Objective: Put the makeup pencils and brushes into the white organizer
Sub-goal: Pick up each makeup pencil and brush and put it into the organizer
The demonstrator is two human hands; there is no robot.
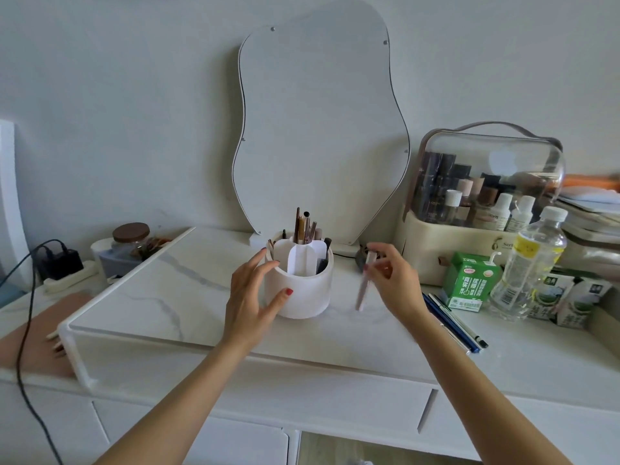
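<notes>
The round white organizer [303, 290] stands on a raised marble shelf [188, 290], divided into compartments. Several brown pencils and brushes [306, 228] stand upright in its back sections. My left hand [251, 293] rests against the organizer's left side, fingers spread around the wall. To the organizer's right, my right hand [391, 280] pinches a pale pink makeup pencil [365, 284] near its top; the pencil hangs almost upright and looks blurred, its lower tip just above the shelf.
A wavy mirror [318, 129] leans on the wall behind. At right stand a clear-lidded cosmetics case [483, 203], a green carton [471, 280], a water bottle [530, 263] and several pens [453, 322]. A jar [131, 239] and a charger with cable [60, 261] sit at left.
</notes>
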